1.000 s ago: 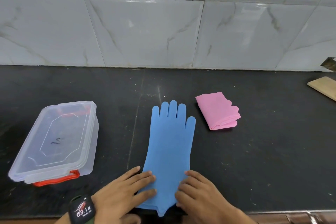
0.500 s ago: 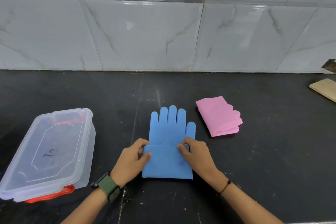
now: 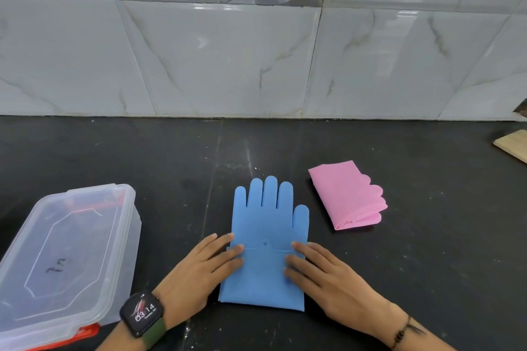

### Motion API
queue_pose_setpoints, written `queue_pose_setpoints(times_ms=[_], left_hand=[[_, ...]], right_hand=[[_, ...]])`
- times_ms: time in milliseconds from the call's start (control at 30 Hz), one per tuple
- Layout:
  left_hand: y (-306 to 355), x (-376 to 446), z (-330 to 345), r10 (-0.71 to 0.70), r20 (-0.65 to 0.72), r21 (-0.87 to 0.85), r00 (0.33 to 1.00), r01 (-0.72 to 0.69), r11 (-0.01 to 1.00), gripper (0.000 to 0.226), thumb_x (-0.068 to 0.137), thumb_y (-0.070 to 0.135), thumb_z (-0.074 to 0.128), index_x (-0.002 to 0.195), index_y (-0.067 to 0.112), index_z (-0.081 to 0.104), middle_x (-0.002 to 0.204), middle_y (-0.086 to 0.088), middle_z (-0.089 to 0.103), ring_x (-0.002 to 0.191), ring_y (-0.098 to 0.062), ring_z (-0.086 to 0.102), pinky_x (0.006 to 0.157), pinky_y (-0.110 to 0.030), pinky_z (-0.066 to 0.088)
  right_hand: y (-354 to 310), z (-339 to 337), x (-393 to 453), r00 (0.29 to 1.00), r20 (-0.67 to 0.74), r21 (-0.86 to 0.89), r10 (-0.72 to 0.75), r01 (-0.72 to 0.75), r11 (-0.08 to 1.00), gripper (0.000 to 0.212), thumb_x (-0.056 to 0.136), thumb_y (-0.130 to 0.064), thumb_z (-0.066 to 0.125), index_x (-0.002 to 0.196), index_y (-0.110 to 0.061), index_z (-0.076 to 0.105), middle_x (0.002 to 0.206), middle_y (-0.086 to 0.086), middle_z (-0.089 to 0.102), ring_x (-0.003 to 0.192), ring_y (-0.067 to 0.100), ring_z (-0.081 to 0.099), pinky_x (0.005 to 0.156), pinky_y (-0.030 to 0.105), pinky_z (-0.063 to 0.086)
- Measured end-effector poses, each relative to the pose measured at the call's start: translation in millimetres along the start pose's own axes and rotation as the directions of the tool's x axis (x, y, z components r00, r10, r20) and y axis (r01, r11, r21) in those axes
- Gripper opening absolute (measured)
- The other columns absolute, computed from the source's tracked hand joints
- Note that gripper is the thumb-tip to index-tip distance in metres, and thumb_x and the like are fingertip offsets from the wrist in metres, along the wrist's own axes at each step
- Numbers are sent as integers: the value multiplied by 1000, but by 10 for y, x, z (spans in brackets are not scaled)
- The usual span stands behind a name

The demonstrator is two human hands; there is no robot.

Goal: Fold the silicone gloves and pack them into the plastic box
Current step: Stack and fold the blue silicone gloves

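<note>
Blue glove (image 3: 268,242) at lower centre of frame, long axis running up-frame, fingers pointing toward the wall. Cuff end already doubled over, fold edge lying nearest the bottom of the frame. Left hand (image 3: 196,271) flat on the flap's left side, right hand (image 3: 322,273) flat on its right; both spread and pressing down, pinching nothing. Equally near. Next fold probably fingertips down toward the hands, or flap rolled up-frame. Bare counter (image 3: 171,157) above the glove, room to work. Pink glove (image 3: 346,195) folded at right of centre, apart from blue. Box (image 3: 65,259) at lower left, lid on, well clear of the left hand.
</note>
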State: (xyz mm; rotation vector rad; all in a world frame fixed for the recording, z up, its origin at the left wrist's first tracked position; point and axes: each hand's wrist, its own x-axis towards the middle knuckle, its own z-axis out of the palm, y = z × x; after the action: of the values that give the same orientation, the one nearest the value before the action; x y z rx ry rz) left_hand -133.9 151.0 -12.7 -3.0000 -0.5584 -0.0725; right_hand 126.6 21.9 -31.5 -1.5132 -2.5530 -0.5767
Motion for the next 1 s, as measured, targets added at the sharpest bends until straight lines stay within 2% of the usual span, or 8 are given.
queue_pose_setpoints(times_ms=[167,300,433,633,733,833,900,1000], left_hand=[[5,95,-27,-17,-87,-86,996,9,996,55,57,-3,63,105,24,70,120,8,67,116,-17,60,113,-18,-6],[-38,173,-28,-125,-100,-497,987,59,866,45,65,-18,58,96,13,69,116,4,67,119,-13,56,110,-4,10],[-38,216,21,-280,-127,-697,952,116,708,36,77,-16,53,98,7,70,111,6,65,114,1,50,102,-2,30],[-104,294,41,-392,-34,-819,919,199,538,31,81,-10,57,95,16,68,95,2,70,95,-2,62,83,-16,50],[-119,362,-30,-467,127,-920,875,279,274,23,92,5,50,91,22,65,89,4,70,83,-5,64,76,-22,50],[-164,490,-68,-546,264,-953,795,301,-22,28,99,32,36,109,28,61,105,3,70,97,-12,66,85,-27,51],[-208,590,-101,-521,271,-956,810,290,-47,38,93,46,40,123,25,51,112,5,67,99,-6,65,85,-27,51],[-275,779,-127,-528,294,-917,797,390,78,52,84,34,64,129,22,40,114,6,63,102,-6,63,86,-26,51]], right_hand=[[119,-75,125,990,50,40,-131,129,991,32,90,-21,46,115,-18,65,121,-2,67,126,20,51,107,44,38],[160,-97,184,993,87,260,-82,57,964,42,76,-19,61,118,-14,65,125,0,65,120,17,57,105,31,41],[244,-112,146,989,143,385,-39,-20,923,59,66,-12,69,125,-14,58,133,-1,58,126,13,51,108,27,35],[197,-55,271,988,31,502,148,-144,853,26,78,-24,60,102,-15,66,107,-2,72,100,12,67,87,27,55],[178,-46,471,871,44,706,489,-373,602,10,83,-14,56,88,-14,64,77,-1,67,65,13,61,60,31,50],[279,-30,696,705,195,810,682,-508,294,7,90,-10,55,84,-9,57,61,3,47,53,6,38,53,22,33],[371,6,823,604,274,807,749,-568,163,13,91,-13,53,85,-1,52,61,2,39,55,5,32,53,20,28],[467,81,973,472,358,751,805,-658,51,23,92,-15,51,75,0,45,63,2,39,57,10,33,53,24,29]])
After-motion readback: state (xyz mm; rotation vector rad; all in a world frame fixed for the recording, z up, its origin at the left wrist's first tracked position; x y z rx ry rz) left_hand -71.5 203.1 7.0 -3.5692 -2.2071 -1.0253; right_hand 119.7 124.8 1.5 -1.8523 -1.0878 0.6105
